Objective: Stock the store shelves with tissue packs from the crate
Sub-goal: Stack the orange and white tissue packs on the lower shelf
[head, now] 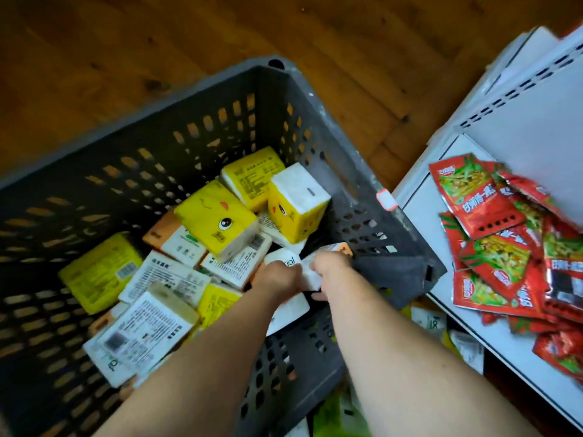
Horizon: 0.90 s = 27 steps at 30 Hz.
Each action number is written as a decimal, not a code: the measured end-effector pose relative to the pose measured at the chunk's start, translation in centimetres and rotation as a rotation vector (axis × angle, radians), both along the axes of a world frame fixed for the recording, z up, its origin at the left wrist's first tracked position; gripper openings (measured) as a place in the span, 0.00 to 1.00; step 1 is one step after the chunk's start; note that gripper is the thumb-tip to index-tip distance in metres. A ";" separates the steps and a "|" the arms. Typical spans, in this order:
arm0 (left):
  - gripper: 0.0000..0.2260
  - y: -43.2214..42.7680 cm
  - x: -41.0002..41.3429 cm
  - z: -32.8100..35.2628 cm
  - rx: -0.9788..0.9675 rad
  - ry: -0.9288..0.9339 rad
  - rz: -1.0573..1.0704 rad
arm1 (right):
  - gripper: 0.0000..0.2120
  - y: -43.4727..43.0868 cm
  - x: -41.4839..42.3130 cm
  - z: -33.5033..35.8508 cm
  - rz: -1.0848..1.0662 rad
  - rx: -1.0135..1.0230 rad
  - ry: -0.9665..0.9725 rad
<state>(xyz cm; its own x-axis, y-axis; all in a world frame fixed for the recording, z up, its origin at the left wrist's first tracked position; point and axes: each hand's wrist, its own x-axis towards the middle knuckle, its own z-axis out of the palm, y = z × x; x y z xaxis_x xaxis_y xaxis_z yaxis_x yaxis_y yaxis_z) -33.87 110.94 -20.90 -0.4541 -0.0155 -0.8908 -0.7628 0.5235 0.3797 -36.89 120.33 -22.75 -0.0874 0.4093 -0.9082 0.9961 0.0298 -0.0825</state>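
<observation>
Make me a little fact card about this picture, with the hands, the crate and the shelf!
Place: wooden floor, beside a white shelf
Crate: grey plastic crate, standing on the floor
Inside crate: yellow cartoon-face packs and white label-printed packs, jumbled
Left hand: grips a white lettered pack
Right hand: grips an orange-edged pack
On shelf: red snack packets

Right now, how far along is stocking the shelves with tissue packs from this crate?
Done: little shows; the white shelf shows only red snack packets, though some wrapped packs seem tucked beneath it. In hand: the left hand grips a white pack and the right hand an orange-ended pack in the near corner of the crate. Left: a dozen or so packs, like the yellow face pack, still in it.
</observation>
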 end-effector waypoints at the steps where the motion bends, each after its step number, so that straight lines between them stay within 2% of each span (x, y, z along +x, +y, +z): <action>1: 0.19 0.0 0.1 -0.4 0.029 -0.012 0.022 | 0.27 -0.3 0.0 0.2 0.038 0.010 -0.065; 5: 0.15 -1.4 0.2 1.6 0.073 0.013 0.198 | 0.30 -0.4 0.6 1.3 0.016 -0.042 0.023; 7: 0.15 -3.0 0.7 3.9 0.085 -0.009 0.312 | 0.25 -1.0 1.8 3.9 -0.065 -0.090 0.039; 9: 0.07 -4.3 1.1 7.2 0.104 -0.010 0.349 | 0.20 -1.9 2.9 7.4 -0.133 -0.147 0.080; 12: 0.10 -5.7 1.9 12.2 0.133 0.009 0.407 | 0.25 -2.8 4.2 12.4 -0.195 -0.194 0.199; 15: 0.03 -6.9 1.7 18.0 0.190 0.021 0.433 | 0.29 -3.5 4.9 18.5 -0.224 -0.228 0.357; 16: 0.02 -7.1 1.5 19.9 0.194 0.036 0.431 | 0.30 -3.6 5.1 20.6 -0.166 -0.195 0.449; 17: 0.06 -7.3 1.3 21.8 0.191 0.056 0.412 | 0.31 -3.7 5.4 22.9 -0.046 -0.129 0.553; 20: 0.28 -7.7 -0.2 27.0 0.274 0.012 0.467 | 0.27 -3.6 6.4 28.5 0.423 0.129 0.814; 22: 0.36 -7.6 -1.4 29.9 0.403 -0.036 0.518 | 0.26 -3.3 6.8 31.2 0.698 0.280 0.993; 24: 0.33 -7.1 -2.2 32.5 0.445 -0.023 0.467 | 0.26 -2.9 7.0 33.1 0.911 0.459 1.154; 26: 0.20 -6.3 -2.5 34.4 0.430 0.042 0.450 | 0.24 -2.2 7.1 34.3 0.983 0.570 1.258; 27: 0.14 -5.9 -2.4 35.1 0.425 0.069 0.457 | 0.22 -1.9 7.3 35.0 0.964 0.559 1.270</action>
<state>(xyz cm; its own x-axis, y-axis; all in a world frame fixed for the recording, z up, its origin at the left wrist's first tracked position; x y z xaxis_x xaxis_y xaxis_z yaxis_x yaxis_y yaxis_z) -36.29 105.08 14.19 -0.5419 0.1270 -0.8308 -0.8402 -0.0571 0.5393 -29.57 118.39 12.23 -0.9881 -0.0010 0.1541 -0.0834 0.8442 -0.5295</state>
